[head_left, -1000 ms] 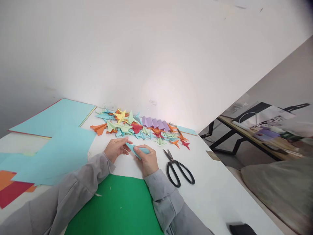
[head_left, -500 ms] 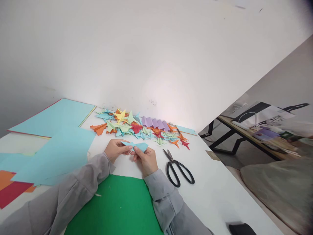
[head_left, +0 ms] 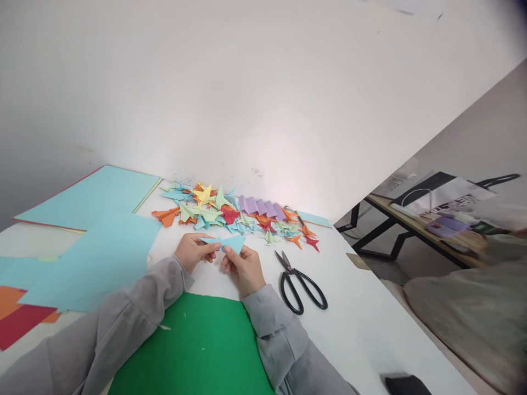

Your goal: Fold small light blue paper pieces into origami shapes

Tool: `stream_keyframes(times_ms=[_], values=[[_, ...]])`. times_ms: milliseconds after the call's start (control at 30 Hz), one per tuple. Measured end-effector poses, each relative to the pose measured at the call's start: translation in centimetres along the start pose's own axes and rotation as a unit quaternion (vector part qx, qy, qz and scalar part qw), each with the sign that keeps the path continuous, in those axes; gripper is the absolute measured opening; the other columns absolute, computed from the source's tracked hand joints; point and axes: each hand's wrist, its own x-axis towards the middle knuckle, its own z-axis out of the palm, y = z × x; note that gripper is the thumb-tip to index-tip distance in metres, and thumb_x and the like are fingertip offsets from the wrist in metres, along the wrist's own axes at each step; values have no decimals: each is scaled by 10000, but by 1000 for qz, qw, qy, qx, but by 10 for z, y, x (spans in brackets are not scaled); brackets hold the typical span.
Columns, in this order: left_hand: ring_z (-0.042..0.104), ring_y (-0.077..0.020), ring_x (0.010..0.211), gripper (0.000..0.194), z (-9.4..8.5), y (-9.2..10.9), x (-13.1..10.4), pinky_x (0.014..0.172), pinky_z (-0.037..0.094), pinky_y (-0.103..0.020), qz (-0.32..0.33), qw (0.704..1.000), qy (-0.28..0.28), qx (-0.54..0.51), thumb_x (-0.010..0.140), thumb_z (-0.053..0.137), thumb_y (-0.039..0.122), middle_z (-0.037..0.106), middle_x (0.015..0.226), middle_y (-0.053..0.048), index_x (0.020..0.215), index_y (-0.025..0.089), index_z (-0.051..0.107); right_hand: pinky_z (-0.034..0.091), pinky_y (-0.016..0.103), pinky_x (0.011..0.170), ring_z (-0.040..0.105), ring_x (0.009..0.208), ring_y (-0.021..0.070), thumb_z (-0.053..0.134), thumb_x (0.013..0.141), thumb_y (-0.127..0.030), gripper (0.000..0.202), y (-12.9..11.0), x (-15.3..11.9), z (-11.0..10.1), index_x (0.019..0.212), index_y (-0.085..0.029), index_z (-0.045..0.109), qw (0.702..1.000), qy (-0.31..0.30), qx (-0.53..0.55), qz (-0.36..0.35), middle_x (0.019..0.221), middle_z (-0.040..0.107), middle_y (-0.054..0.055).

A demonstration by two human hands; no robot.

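Observation:
A small folded piece of light-blue paper (head_left: 234, 242) is held between my two hands, above the white table. My left hand (head_left: 195, 252) pinches its left end between thumb and fingers. At the right part, my right hand (head_left: 244, 267) grips it with the thumb pressed on top. Just behind the hands lies a pile of folded paper shapes (head_left: 206, 215) in orange, yellow, green, red and blue. A purple pleated paper strip (head_left: 262, 207) rests among them. Black-handled scissors (head_left: 293, 277) lie to the right of my right hand, blades pointing away.
Light-blue paper sheets (head_left: 99, 258) spread on the left, with orange and red paper (head_left: 27, 326) at the near left. A green sheet (head_left: 197, 345) lies under my forearms. A black object (head_left: 407, 384) sits at the near right edge. Beyond stands a second table (head_left: 428, 233) with bags.
The folded light-blue paper has turned slightly in my fingers, and its right part shows a different outline. My right hand has shifted a little to the left and up.

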Motion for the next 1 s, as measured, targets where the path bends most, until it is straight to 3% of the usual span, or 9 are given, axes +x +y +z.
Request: stream_keyframes(times_ms=[167, 367, 633, 867, 1000], values=[[514, -104, 375, 348, 1, 2, -2, 378, 406, -216, -12, 1000, -25, -8, 419, 794, 299, 584, 419, -11, 627, 92, 607, 356, 213, 382, 461, 344, 81, 674, 632, -374, 284, 0, -1, 1, 502, -132, 599, 999, -16, -50, -5, 430, 567, -2], [500, -109, 332, 390, -3, -2, -1, 364, 398, -222, 6, 997, -11, 78, 400, 803, 272, 580, 387, -10, 693, 90, 621, 337, 204, 374, 433, 336, 71, 652, 650, -383, 342, -5, -4, 2, 429, -136, 569, 995, -17, -93, -17, 389, 535, -3], [484, -98, 343, 427, -2, -2, -1, 365, 382, -211, 11, 998, -36, 50, 367, 814, 247, 554, 374, 17, 717, 101, 618, 329, 209, 354, 413, 315, 66, 664, 634, -373, 325, -2, -3, 0, 437, -138, 557, 998, 6, -63, -21, 394, 541, -3], [479, -97, 352, 405, -2, 0, -1, 367, 374, -219, 26, 999, -27, -17, 366, 810, 248, 559, 401, 19, 684, 108, 602, 375, 206, 355, 492, 414, 91, 658, 643, -386, 237, 0, 0, -1, 663, -154, 615, 998, 29, 36, -39, 571, 609, 7], [505, -111, 377, 385, 0, 1, -1, 384, 397, -234, 18, 999, -16, -21, 355, 808, 223, 566, 411, 9, 664, 105, 611, 413, 208, 377, 509, 521, 117, 721, 567, -339, 224, -2, 0, 0, 678, -167, 631, 998, 34, 11, -53, 578, 575, -5]])
